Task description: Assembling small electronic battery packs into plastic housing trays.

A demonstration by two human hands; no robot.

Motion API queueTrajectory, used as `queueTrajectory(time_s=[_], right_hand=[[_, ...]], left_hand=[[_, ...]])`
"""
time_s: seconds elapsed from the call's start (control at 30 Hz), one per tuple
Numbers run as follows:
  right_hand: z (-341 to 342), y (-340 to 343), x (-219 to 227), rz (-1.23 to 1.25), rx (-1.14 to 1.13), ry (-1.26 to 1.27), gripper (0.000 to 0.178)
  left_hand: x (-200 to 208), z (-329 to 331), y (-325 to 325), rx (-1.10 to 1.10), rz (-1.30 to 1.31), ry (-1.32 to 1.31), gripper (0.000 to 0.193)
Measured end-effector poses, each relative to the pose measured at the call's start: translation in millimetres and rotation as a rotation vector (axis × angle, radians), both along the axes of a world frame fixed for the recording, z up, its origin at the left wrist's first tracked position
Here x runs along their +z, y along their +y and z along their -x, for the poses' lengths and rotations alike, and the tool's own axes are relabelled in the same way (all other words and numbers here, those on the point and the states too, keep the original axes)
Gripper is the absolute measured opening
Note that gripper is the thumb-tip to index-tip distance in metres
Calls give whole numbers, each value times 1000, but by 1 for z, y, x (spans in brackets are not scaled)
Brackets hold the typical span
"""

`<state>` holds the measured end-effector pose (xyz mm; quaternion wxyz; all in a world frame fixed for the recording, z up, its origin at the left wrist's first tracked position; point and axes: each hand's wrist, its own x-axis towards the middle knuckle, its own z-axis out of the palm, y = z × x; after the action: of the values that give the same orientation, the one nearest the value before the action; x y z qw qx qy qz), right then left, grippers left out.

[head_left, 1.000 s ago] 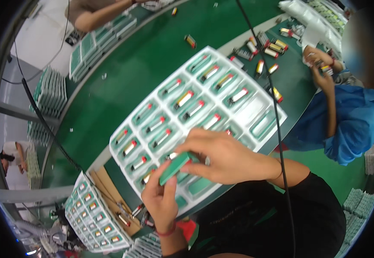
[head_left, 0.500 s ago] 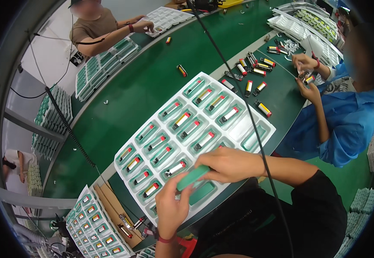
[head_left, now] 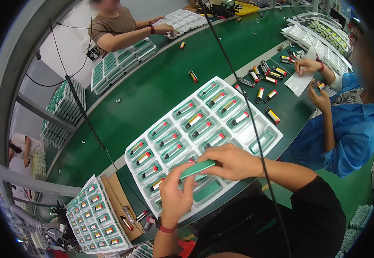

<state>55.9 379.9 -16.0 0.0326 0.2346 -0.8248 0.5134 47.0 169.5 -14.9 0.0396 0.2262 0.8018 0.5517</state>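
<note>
Both my hands hold a flat green card (head_left: 197, 169) over the near edge of a white moulded tray (head_left: 255, 129). My left hand (head_left: 174, 195) pinches the card's left end and my right hand (head_left: 232, 161) grips its right end. The tray's pockets are lined with green cards, and most hold a small cylindrical item with red and yellow ends (head_left: 194, 121). Two pockets at the tray's near right side hold only green cards.
A second filled tray (head_left: 94, 219) lies at my lower left beside a brown box (head_left: 120, 202). Loose cylinders (head_left: 264, 84) lie on the green belt (head_left: 152, 90). A person in blue (head_left: 346, 129) works at my right, another sits across the belt (head_left: 118, 26). A black cable (head_left: 238, 94) crosses the tray.
The view has shifted, so the tray sits further right and down. My hands still hold the green card, now raised a little above the tray's near pockets.
</note>
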Motion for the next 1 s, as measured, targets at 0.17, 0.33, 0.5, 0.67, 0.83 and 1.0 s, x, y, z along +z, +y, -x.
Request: queueTrajectory(time_s=[0.17,0.33,0.5,0.67,0.83,1.0], right_hand=[[-4,-2,13,50,-8,-244,24],[-14,-5,9,165,-34,-230,26],[-27,-9,13,77,-32,-24,24],[-31,-26,9,36,-122,-43,22],[-38,-43,20,-54,-170,-18,19],[-28,-11,35,-217,-144,201,29]], left_hand=[[8,-1,-1,2,104,235,22],[14,-12,1,35,95,144,25],[23,-26,-4,60,87,227,25],[10,-41,-3,224,127,365,33],[2,-37,-22,168,48,400,34],[25,-53,-62,181,28,167,49]])
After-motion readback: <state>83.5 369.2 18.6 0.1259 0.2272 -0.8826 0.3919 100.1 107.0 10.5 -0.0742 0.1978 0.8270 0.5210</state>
